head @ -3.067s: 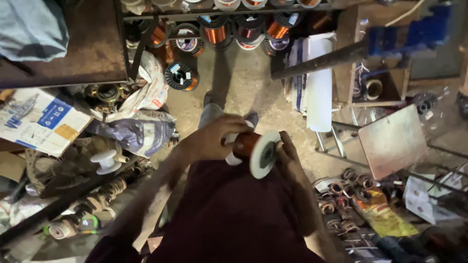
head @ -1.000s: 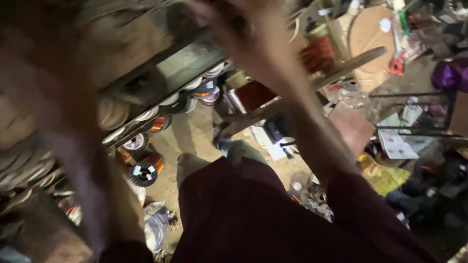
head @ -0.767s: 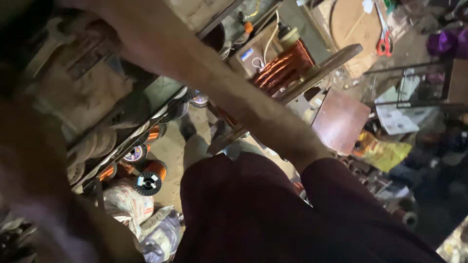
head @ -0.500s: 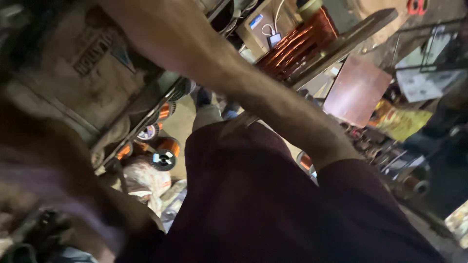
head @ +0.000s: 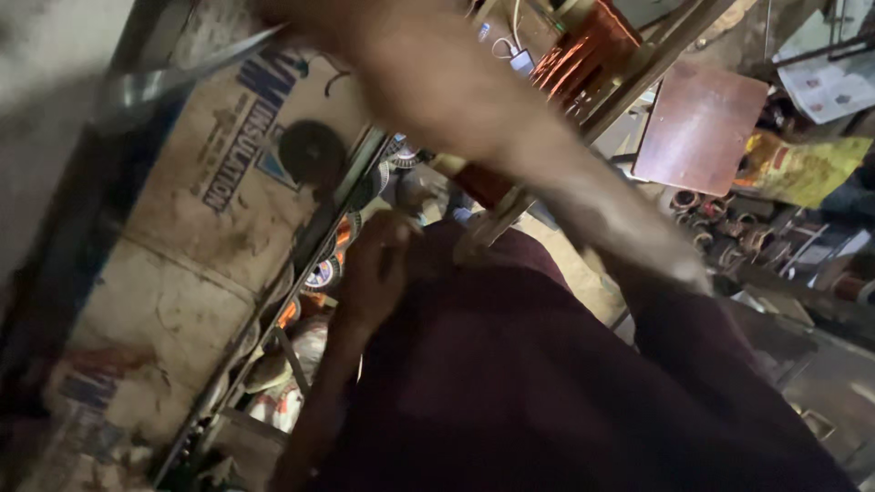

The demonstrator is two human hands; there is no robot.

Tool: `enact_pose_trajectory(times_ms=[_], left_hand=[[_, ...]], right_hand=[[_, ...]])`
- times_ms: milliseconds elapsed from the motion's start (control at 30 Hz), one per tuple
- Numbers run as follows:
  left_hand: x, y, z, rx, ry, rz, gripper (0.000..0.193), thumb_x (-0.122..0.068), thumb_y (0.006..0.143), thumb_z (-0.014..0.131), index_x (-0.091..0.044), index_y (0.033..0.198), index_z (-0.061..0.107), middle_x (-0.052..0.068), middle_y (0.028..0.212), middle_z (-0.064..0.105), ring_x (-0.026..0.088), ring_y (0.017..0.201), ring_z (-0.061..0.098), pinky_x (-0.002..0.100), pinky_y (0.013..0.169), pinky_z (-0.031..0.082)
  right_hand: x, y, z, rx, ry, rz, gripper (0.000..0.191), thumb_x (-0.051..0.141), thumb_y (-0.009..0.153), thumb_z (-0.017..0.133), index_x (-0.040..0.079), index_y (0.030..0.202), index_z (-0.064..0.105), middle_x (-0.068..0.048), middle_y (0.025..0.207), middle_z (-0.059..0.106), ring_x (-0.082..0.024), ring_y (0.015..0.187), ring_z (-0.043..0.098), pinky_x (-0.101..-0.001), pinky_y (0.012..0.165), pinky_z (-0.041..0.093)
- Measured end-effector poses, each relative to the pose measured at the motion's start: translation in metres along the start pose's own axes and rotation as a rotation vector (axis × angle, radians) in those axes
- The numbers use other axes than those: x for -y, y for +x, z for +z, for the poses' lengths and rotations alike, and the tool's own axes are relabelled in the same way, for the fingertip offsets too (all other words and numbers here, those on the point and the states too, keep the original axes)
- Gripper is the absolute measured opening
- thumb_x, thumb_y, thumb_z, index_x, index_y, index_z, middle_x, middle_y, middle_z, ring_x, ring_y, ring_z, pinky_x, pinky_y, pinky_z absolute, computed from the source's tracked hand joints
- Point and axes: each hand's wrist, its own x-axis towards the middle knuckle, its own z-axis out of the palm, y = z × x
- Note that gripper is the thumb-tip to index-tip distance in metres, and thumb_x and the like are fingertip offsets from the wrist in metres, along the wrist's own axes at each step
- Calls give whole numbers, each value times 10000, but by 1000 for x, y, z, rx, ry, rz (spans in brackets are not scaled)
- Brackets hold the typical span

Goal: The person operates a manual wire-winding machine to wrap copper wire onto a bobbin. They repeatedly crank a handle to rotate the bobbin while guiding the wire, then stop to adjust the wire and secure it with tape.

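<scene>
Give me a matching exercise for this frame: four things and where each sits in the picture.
Things:
1. cardboard box
2. copper wire coil
3. flat brown panel
4. left hand

Places:
A. top centre, behind the shelf rail
B. centre, by the shelf edge
C. left side, filling the shelf
D. upper right, past the raised arm

Pairs: 1-C, 2-A, 3-D, 4-B

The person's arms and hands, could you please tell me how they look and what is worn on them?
Both arms are bare below short dark maroon sleeves. The left hand shows no glove; the right arm is blurred and its hand is out of view.
</scene>
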Motion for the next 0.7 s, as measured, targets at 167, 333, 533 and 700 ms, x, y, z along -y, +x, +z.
enact_pose_trajectory(times_ms=[167,333,533,700], left_hand=[[94,22,16,-11,-289,-247,290,-183,1056,609,-8,1272,689,69,1165,693,171,1062,654,321,894,517],[117,33,45,5,-343,-279,257,-228,1069,669,-11,1189,734,55,1060,710,135,981,658,286,863,530],[120,31,45,-23,-466,-518,300,-209,1031,642,-42,1274,695,10,1178,704,114,1061,634,271,903,509],[150,29,66,25,-471,-432,293,-158,1033,664,5,1274,693,62,1218,700,150,1115,640,288,969,503]], right_hand=[[-61,-139,-70,-501,430,-97,184,-88,1130,609,-19,1289,546,-127,1087,615,-174,875,569,-288,748,456],[-83,-235,-43,-713,526,187,55,-9,1187,585,6,1229,553,-113,1058,660,-98,742,595,-226,633,470],[-67,-275,6,-837,653,642,265,266,1165,463,22,1139,562,-151,1027,723,-143,710,641,-264,597,486],[-72,-272,21,-817,669,659,195,162,1170,445,-9,1124,525,-184,1023,712,-195,799,668,-300,674,514]])
